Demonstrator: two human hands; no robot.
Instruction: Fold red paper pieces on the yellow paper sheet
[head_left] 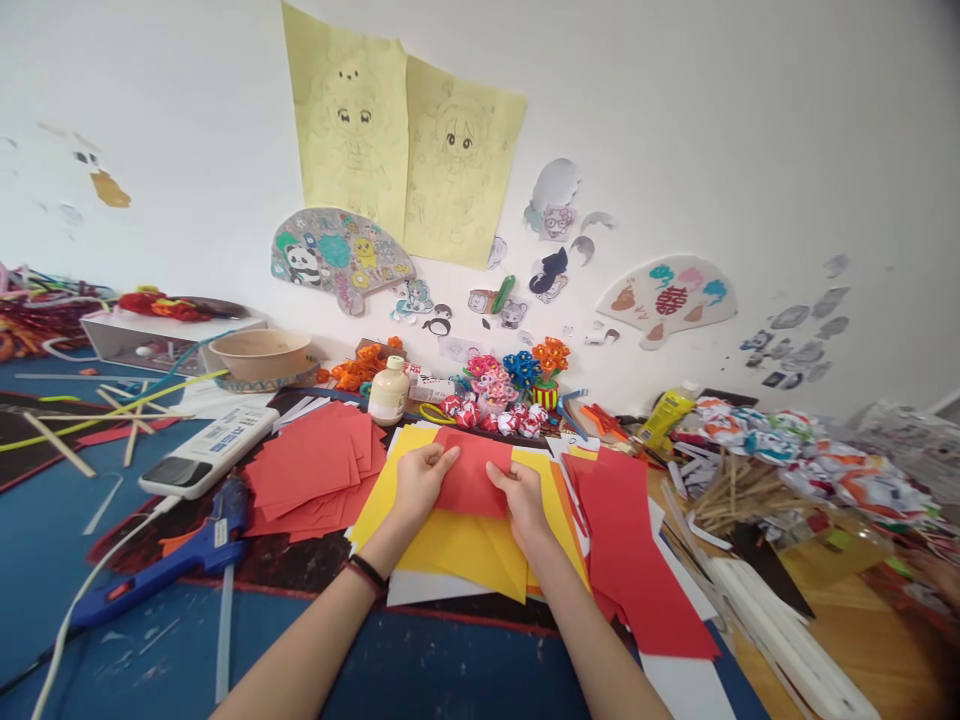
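Observation:
A small red sheet of paper (471, 478) is stretched between my two hands, over a pile of yellow paper (480, 555) with white sheets under it. My left hand (420, 482) pinches its left edge, thumb on top. On the opposite edge, my right hand (521, 495) grips it the same way; the fingers behind the paper are hidden. Left of the pile lies a loose stack of red paper squares (315, 470). Longer red sheets (645, 560) lie to the right, partly over white paper.
A blue glue gun (180, 560) and a white power strip (210, 452) with its cable lie at left. Behind the pile stand a cream bottle (388, 390) and small craft flowers (491, 383). Paper-topped sticks (739, 485) and a long white tool (787, 640) are at right.

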